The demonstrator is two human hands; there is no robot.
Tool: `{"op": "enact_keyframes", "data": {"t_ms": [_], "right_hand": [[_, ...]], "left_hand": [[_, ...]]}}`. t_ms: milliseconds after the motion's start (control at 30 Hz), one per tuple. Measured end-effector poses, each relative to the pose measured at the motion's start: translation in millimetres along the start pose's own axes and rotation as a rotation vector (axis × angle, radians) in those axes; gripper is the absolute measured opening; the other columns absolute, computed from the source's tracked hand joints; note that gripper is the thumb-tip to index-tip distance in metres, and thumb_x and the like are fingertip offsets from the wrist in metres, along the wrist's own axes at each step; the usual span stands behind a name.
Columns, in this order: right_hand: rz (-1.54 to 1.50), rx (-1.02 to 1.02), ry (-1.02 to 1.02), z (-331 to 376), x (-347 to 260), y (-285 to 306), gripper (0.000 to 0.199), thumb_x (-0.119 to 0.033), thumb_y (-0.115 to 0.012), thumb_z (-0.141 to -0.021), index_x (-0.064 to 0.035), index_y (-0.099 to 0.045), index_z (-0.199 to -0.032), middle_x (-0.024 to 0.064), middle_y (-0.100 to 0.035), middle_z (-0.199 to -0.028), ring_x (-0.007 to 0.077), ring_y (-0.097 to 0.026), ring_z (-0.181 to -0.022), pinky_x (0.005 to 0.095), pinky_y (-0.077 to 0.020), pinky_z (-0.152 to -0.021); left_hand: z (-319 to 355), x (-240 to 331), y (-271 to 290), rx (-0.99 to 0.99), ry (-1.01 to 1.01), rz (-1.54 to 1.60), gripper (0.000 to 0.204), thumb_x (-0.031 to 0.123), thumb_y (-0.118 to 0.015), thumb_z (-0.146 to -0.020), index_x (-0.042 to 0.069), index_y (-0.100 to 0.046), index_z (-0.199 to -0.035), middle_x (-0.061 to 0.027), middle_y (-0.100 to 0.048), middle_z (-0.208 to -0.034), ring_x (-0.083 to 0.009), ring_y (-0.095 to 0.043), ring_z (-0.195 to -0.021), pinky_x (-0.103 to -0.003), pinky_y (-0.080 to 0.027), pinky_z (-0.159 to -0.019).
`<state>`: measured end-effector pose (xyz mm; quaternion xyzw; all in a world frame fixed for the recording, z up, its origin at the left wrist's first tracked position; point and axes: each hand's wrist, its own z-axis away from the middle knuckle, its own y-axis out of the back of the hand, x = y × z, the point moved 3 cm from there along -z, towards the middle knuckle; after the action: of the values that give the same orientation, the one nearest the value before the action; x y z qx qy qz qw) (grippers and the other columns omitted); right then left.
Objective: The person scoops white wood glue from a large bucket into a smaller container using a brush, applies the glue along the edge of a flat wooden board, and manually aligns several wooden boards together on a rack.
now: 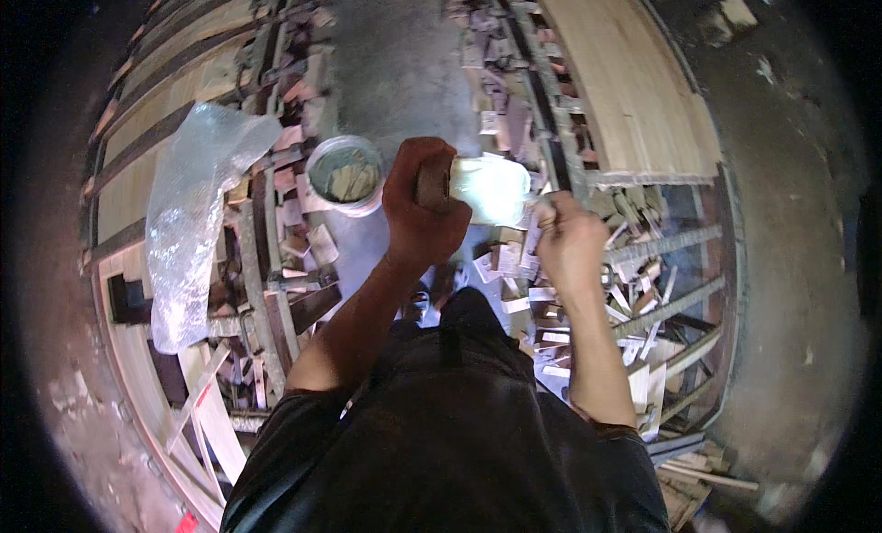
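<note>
My left hand is closed round the brown, block-like end of a flat bright rectangular piece. Glare whitens its face, so its kind cannot be told. Just beyond the piece's right edge is my right hand, fingers curled in a pinch. A small light tip shows at those fingers, but what they hold is too unclear to name. Both hands are raised in front of my body, over the gap between two racks. Below and left of the left hand, a round white bucket on the floor contains light-coloured pieces.
On the left rack, a crumpled clear plastic sheet hangs over boards. A wide wooden panel lies across the right rack's far part; metal bars run nearer me. Wood offcuts litter the floor along both racks.
</note>
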<state>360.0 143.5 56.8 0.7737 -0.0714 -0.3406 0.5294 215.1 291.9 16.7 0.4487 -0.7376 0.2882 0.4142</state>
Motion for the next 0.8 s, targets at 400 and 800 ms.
{"op": "enact_keyframes", "data": {"t_ms": [400, 800], "right_hand": [[0.126, -0.288, 0.190, -190, 45, -100, 0.019, -0.010, -0.063, -0.084, -0.0100, -0.071, -0.101, 0.0096, -0.072, -0.096, 0.0304, -0.072, -0.084, 0.0431, -0.0581, -0.074], [0.024, -0.187, 0.143, -357, 113, -85, 0.014, -0.011, -0.061, -0.090, -0.0098, -0.070, -0.101, 0.0145, -0.073, -0.097, 0.0341, -0.072, -0.085, 0.0457, -0.0581, -0.067]], "left_hand": [[-129, -91, -71, 0.043, -0.009, -0.234, 0.059, -0.007, -0.072, -0.062, 0.000, -0.058, -0.119, -0.0123, -0.063, -0.107, -0.0228, -0.064, -0.098, -0.033, -0.052, -0.090], [-299, -173, -171, 0.046, 0.045, -0.140, 0.054, -0.010, -0.066, -0.063, 0.000, -0.061, -0.115, -0.0112, -0.064, -0.107, -0.0211, -0.063, -0.100, -0.032, -0.050, -0.091]]}}
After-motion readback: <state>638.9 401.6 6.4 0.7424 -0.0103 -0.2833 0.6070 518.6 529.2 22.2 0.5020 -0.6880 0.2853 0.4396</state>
